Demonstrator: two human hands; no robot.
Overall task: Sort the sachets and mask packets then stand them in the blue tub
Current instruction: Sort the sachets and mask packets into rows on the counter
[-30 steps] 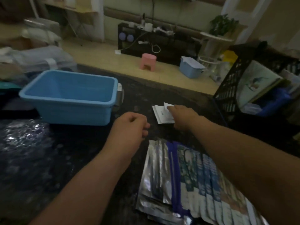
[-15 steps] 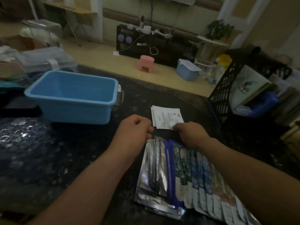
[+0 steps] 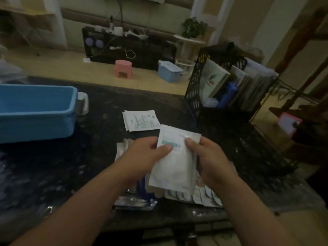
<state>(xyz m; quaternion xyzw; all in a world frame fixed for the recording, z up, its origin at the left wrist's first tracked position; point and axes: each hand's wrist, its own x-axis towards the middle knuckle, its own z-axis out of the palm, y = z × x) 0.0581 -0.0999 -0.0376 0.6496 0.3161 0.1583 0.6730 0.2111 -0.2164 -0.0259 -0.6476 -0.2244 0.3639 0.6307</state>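
Observation:
Both hands hold a bundle of white mask packets (image 3: 174,164) lifted off the dark table, tilted toward me. My left hand (image 3: 143,155) grips its left edge with the thumb on the front. My right hand (image 3: 209,160) grips the right edge, thumb on top. Beneath them more silver and blue-edged packets (image 3: 136,199) lie fanned on the table. A small pile of white sachets (image 3: 141,120) lies flat just beyond. The blue tub (image 3: 35,112) stands at the far left; nothing shows in the visible part of its inside.
A black mesh rack (image 3: 198,82) filled with books and papers stands at the right on the dark table (image 3: 53,174). A small silver object (image 3: 82,103) sits against the tub's right end. Beyond the table is a floor with a pink stool (image 3: 123,68).
Both hands came down onto the fanned pile and lifted a bundle of white packets from it. The sachet pile stays where my right hand left it. The view shifted right.

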